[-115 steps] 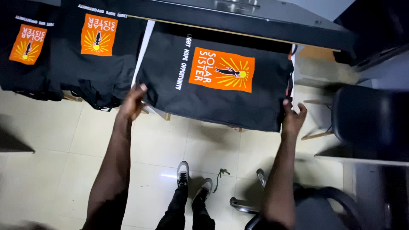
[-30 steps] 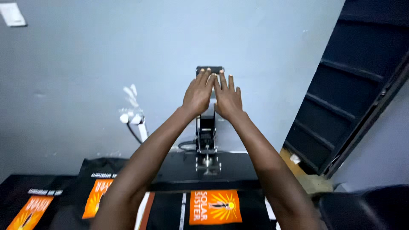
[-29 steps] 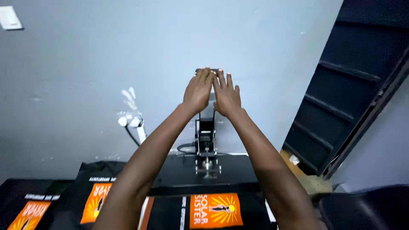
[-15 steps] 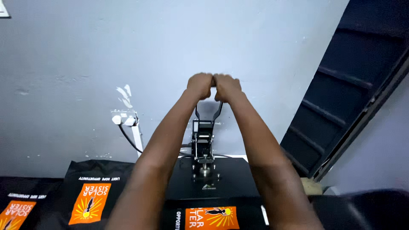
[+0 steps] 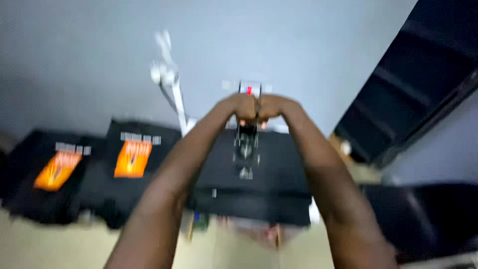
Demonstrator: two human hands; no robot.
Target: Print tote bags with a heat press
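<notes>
Black metal makes up the heat press [image 5: 254,174], a flat slab-shaped machine at the centre of the blurred head view, with its upright handle bar [image 5: 247,124] rising at the middle toward 12 o'clock. Both hands are clenched side by side around the top of that handle: the left hand [image 5: 242,105] on the 9 o'clock side, the right hand [image 5: 271,105] on the 3 o'clock side, knuckles touching, fingers wrapped on the grip. Both forearms run down from the hands toward 6 o'clock and spread apart as they near the bottom edge. The press's flat upper plate lies closed over the lower part, and a sliver of orange shows under its front edge at 6 o'clock.

At 9 o'clock from the press, two black fabric bags with orange printed panels lie on the worktop [image 5: 99,206]: the nearer bag [image 5: 132,158] just beside the press, the farther bag [image 5: 55,171] at the left edge. A white cable with a plug [image 5: 172,92] hangs on the grey wall [image 5: 89,55] at 11 o'clock. Dark slatted panelling [image 5: 413,84] leans at 2 o'clock.
</notes>
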